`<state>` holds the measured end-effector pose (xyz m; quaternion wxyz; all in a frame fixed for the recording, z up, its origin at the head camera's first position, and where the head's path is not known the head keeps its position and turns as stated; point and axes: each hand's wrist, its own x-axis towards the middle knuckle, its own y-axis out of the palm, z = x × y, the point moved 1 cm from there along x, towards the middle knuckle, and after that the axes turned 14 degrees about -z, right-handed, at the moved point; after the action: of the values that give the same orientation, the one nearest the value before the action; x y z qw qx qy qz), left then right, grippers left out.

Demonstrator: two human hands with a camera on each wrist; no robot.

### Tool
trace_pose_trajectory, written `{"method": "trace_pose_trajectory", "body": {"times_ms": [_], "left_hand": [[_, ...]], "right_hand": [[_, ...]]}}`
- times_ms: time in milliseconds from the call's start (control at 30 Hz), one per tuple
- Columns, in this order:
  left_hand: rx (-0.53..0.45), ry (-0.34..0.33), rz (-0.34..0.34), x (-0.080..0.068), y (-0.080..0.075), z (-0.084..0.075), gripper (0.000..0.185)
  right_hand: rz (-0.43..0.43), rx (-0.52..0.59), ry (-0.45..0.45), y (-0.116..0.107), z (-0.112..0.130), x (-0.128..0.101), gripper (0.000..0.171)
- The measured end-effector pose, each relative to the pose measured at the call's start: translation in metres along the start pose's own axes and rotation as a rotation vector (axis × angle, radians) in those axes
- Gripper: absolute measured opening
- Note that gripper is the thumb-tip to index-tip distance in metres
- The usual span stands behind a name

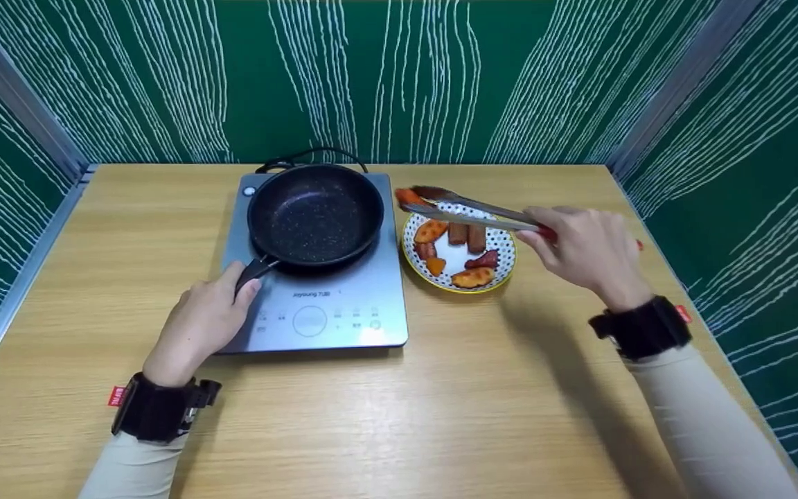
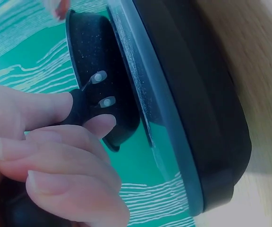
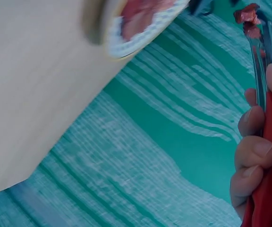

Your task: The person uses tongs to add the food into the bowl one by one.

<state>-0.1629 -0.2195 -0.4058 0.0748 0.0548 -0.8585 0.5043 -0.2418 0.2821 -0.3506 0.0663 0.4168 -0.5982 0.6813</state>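
My left hand [image 1: 205, 319] grips the black handle [image 1: 255, 272] of a frying pan [image 1: 316, 215], which sits on an induction cooker [image 1: 281, 333]. In the left wrist view, the fingers [image 2: 74, 189] wrap the handle near its two rivets. My right hand [image 1: 582, 253] holds metal tongs [image 1: 489, 215] with red grips [image 3: 270, 156]. Pinched between the tong tips is a reddish-orange piece of food [image 1: 409, 197], raised over the plate's far left edge, close to the pan. Below the tongs lies a dotted plate [image 1: 507, 267] with a yellow rim, carrying several food pieces.
On the plate are brown sausage-like pieces [image 1: 476, 239], a dark red piece [image 1: 483, 260] and browned yellow slices [image 1: 472, 278]. A black cable [image 1: 323, 150] runs behind the cooker. Green walls with white streaks [image 1: 427, 83] enclose the wooden table [image 1: 440, 416] at the back and sides.
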Motion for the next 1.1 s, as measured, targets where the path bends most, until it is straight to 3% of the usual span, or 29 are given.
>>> {"method": "trace_pose_trajectory", "body": {"times_ms": [233, 667, 1100], "left_hand": [[-0.006, -0.008, 0.009, 0.0, 0.0, 0.001, 0.033], [-0.026, -0.025, 0.03, 0.0, -0.001, 0.001, 0.032], [-0.02, -0.017, 0.025, 0.0, 0.0, 0.003, 0.034]], "right_hand": [[-0.074, 0.038, -0.036, 0.01, 0.033, 0.033, 0.037], [0.087, 0.007, -0.023, 0.054, 0.083, 0.069, 0.03], [0.116, -0.028, 0.013, 0.092, 0.114, 0.086, 0.03]]}}
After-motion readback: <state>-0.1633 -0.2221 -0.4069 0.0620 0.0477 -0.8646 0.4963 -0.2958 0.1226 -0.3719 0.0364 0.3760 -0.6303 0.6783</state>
